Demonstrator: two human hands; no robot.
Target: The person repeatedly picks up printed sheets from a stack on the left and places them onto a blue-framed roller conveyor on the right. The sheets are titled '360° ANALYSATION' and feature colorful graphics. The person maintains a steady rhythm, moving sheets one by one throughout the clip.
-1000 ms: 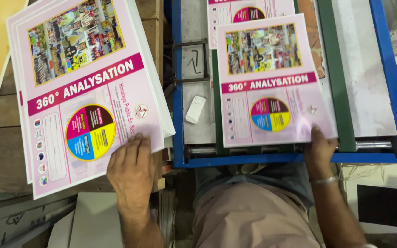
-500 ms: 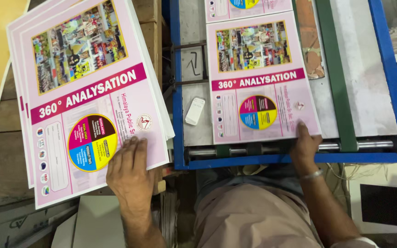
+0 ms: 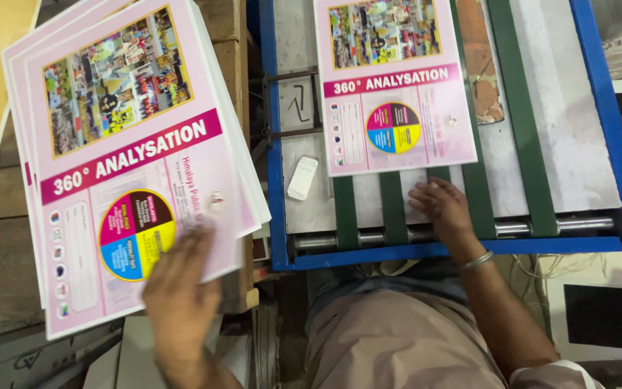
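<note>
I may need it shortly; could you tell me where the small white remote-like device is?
The small white device lies on the grey bed, between the blue frame and the pink sheet.

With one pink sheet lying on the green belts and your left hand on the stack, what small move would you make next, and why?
Probably slide the top sheet off the stack with the left hand toward the belts. The right hand rests on the green belts just below the fed sheet, apparently not gripping it, and the belt area near the front roller is bare.

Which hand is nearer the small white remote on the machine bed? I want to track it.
Right. The right hand rests on the belts just right of the white remote; the left hand lies on the pink sheet stack, farther away lower left.
</note>
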